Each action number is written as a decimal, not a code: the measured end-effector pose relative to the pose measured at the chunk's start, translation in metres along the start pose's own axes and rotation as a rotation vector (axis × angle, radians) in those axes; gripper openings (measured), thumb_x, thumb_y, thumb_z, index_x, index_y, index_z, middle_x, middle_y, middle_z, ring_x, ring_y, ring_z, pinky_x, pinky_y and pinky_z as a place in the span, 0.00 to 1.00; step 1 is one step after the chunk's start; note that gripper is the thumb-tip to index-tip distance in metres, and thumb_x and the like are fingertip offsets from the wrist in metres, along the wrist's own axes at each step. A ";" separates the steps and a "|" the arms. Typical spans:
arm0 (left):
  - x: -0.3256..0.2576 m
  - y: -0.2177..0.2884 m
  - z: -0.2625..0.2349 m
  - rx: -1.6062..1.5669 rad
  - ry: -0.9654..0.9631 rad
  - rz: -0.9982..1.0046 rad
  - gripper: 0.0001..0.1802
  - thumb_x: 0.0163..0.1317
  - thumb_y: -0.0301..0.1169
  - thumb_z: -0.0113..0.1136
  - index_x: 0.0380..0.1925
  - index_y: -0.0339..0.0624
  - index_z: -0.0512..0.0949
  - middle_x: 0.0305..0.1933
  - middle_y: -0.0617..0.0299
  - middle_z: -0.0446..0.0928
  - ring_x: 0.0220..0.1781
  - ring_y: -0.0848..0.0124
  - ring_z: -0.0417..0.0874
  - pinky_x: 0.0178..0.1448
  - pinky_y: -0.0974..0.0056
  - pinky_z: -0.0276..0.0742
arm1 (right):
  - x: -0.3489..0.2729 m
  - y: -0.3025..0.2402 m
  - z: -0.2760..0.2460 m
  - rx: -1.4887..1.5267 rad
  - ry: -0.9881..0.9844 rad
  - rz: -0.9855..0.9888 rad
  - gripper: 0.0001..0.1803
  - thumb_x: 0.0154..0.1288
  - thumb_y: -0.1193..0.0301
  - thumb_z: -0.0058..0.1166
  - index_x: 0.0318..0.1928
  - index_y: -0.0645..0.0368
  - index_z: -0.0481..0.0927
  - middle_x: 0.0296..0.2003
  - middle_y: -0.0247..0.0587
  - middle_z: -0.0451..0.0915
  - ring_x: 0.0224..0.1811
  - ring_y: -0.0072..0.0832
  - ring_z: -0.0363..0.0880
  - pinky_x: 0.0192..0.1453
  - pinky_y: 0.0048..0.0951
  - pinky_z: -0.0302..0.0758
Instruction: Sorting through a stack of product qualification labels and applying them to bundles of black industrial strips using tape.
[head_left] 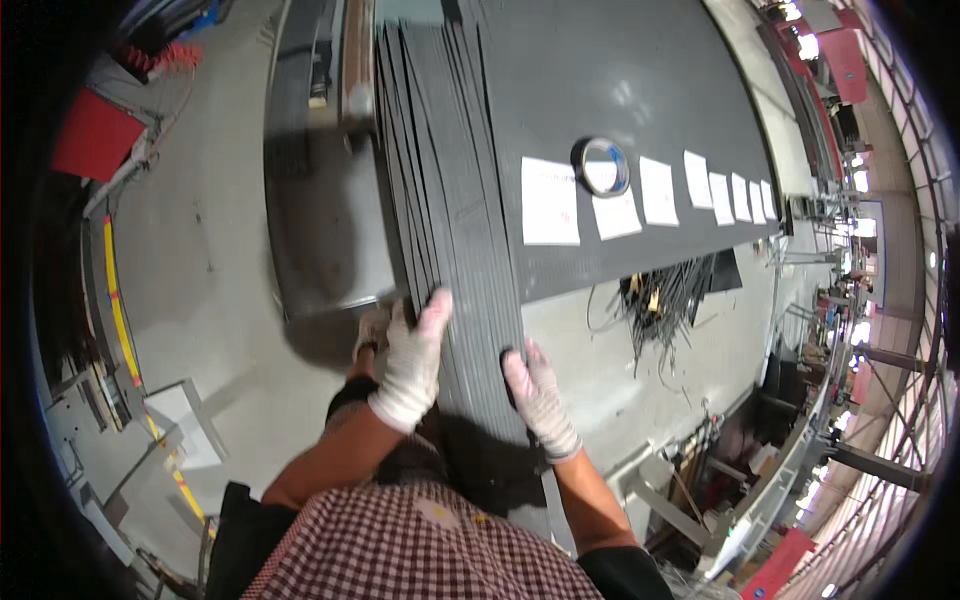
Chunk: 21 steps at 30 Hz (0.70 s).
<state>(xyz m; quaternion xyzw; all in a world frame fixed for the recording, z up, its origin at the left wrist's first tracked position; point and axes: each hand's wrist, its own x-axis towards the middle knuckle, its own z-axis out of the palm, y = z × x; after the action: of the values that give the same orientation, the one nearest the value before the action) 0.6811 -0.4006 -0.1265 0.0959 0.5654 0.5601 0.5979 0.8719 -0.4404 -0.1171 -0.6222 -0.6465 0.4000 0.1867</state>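
Observation:
A thick bundle of long dark grey strips runs from the far side of the table toward my body, its near end overhanging the edge. Several strips at its left fan apart toward the far end, while the rest lie pressed together. My left hand, in a whitish glove, grips the bundle's left side with the thumb on top. Lower down on the right side, my right hand, gloved too, closes around the edge with its thumb on the upper face. The fingertips of both hands are partly hidden by the bundle.
On the dark tabletop right of the bundle lie several white paper sheets in a row and a roll of tape. A tangle of thin dark offcuts lies on the floor. A dark padded surface stands at left.

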 end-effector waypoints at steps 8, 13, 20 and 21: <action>0.008 0.010 0.005 -0.111 0.002 -0.119 0.19 0.61 0.34 0.68 0.49 0.38 0.77 0.47 0.68 0.78 0.47 0.75 0.77 0.54 0.67 0.73 | 0.009 -0.011 0.002 0.217 -0.064 0.179 0.39 0.71 0.47 0.48 0.68 0.67 0.64 0.54 0.62 0.76 0.56 0.55 0.72 0.63 0.46 0.66; 0.015 0.001 -0.004 -0.017 -0.102 0.005 0.24 0.61 0.39 0.68 0.51 0.36 0.76 0.48 0.65 0.79 0.49 0.74 0.78 0.56 0.67 0.74 | 0.013 0.001 -0.001 0.300 -0.122 0.062 0.43 0.67 0.46 0.52 0.69 0.68 0.61 0.50 0.61 0.77 0.54 0.52 0.74 0.59 0.45 0.68; -0.078 -0.062 -0.041 0.710 -0.095 0.531 0.34 0.69 0.33 0.55 0.69 0.30 0.54 0.59 0.48 0.71 0.55 0.59 0.76 0.58 0.59 0.73 | -0.013 -0.003 -0.018 0.108 -0.186 0.115 0.50 0.62 0.41 0.55 0.69 0.70 0.60 0.56 0.58 0.75 0.57 0.49 0.71 0.68 0.45 0.58; -0.094 -0.074 -0.044 0.883 -0.074 0.571 0.37 0.71 0.31 0.53 0.73 0.30 0.48 0.60 0.44 0.69 0.55 0.55 0.76 0.55 0.59 0.75 | -0.015 -0.006 -0.018 0.085 -0.189 0.144 0.49 0.62 0.42 0.55 0.69 0.70 0.61 0.55 0.58 0.76 0.59 0.48 0.70 0.71 0.44 0.55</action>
<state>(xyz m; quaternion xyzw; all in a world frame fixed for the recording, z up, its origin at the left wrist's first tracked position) 0.7134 -0.5227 -0.1427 0.5087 0.6774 0.4053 0.3435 0.8837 -0.4489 -0.0984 -0.6179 -0.5975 0.4963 0.1218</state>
